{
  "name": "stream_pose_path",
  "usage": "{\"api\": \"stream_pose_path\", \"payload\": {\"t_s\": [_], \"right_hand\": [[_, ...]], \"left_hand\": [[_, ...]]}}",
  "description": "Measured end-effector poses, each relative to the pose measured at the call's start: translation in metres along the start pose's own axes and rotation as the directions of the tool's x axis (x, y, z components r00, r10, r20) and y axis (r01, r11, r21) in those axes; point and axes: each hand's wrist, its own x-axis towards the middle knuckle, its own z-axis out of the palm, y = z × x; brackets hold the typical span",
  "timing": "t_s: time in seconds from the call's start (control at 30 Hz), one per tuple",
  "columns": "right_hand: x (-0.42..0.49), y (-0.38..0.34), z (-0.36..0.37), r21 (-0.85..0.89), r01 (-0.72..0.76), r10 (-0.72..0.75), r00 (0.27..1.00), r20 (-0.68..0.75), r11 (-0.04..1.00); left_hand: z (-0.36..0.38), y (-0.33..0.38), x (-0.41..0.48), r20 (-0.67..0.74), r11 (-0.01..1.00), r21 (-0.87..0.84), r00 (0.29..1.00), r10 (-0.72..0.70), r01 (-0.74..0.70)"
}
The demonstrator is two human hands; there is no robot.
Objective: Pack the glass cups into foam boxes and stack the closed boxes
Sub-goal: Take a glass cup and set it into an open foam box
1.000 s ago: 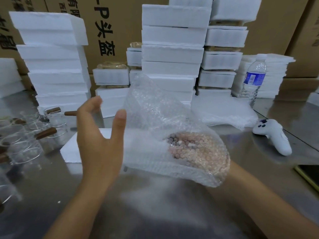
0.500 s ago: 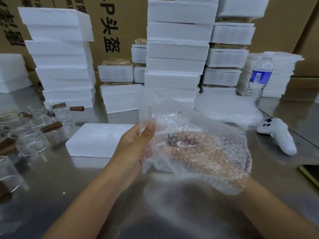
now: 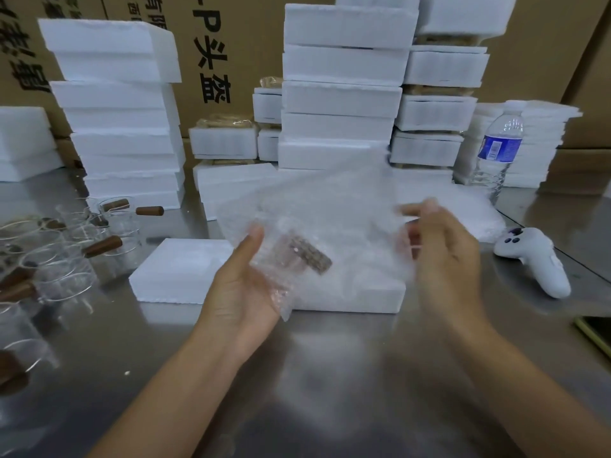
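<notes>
Left hand (image 3: 243, 282) pinches bubble wrap (image 3: 330, 213) veiling the foam box (image 3: 178, 269) behind it; whether the blurred right hand (image 3: 444, 259) grips anything cannot be told.

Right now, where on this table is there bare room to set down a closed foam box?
The bare steel table nearest you, in front of the flat foam box, is free. Crowded: glass cups left, foam stacks behind, controller right. Your left grip and right grip hold bubble wrap over the box.

Black "P头盔" printed on cardboard carton (image 3: 231, 44), water bottle (image 3: 500, 143) label unreadable
</notes>
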Motion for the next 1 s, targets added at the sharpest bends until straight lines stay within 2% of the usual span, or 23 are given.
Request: {"api": "stream_pose_path", "payload": {"t_s": [0.03,0.07,0.1,0.17,0.2,0.27,0.33,0.4,0.47,0.57,0.67,0.83,1.0], "right_hand": [[-0.001,0.004,-0.001,-0.021,0.047,-0.049,0.991,-0.128,0.999],[-0.004,0.004,0.000,0.002,0.038,-0.037,0.984,-0.176,0.999],[-0.006,0.007,0.003,0.090,-0.014,0.027,0.989,-0.146,0.996],[-0.012,0.014,0.012,0.243,-0.161,0.155,0.987,0.043,0.957],[-0.015,0.014,0.017,0.255,-0.231,0.198,0.969,0.148,0.939],[-0.022,0.017,0.023,0.186,-0.304,0.242,0.925,0.294,0.934],[-0.028,0.019,0.025,0.105,-0.262,0.210,0.912,0.352,0.959],[-0.032,0.018,0.025,0.080,-0.199,0.162,0.928,0.335,0.977],[-0.030,0.018,0.024,0.087,-0.160,0.133,0.958,0.253,0.983],[-0.022,0.017,0.019,0.123,-0.089,0.072,0.988,0.136,0.988],[-0.014,0.012,0.012,0.168,-0.044,0.021,0.991,0.134,0.985],[0.001,0.009,-0.001,0.169,-0.099,0.090,0.994,0.060,0.981],[0.004,0.008,-0.004,0.358,-0.257,0.195,0.960,0.201,0.898]], "left_hand": [[0.000,0.003,0.000,-0.015,0.998,-0.063,1.000,0.027,-0.028],[-0.001,0.006,0.001,-0.041,0.995,-0.093,0.998,0.037,-0.041],[0.000,0.008,-0.001,-0.068,0.991,-0.116,0.996,0.052,-0.059],[-0.003,0.007,0.001,-0.082,0.985,-0.145,0.993,0.083,-0.094],[0.000,0.008,0.001,-0.085,0.984,-0.144,0.992,0.094,-0.106],[-0.001,0.008,0.000,-0.081,0.985,-0.131,0.991,0.106,-0.116],[0.000,0.008,-0.001,-0.047,0.988,-0.108,0.994,0.103,-0.107],[0.000,0.006,-0.002,0.010,0.994,-0.091,0.998,0.055,-0.054],[0.000,0.003,-0.002,0.038,0.997,-0.079,0.999,0.024,-0.021],[0.000,0.001,0.000,-0.002,0.998,-0.053,0.999,0.044,-0.044],[0.001,-0.003,0.000,-0.016,0.998,0.033,0.998,0.053,-0.052],[0.003,-0.012,-0.004,0.084,0.954,0.294,0.996,0.038,-0.061],[0.006,-0.017,-0.009,0.073,0.908,0.418,0.997,0.011,-0.041]]}}
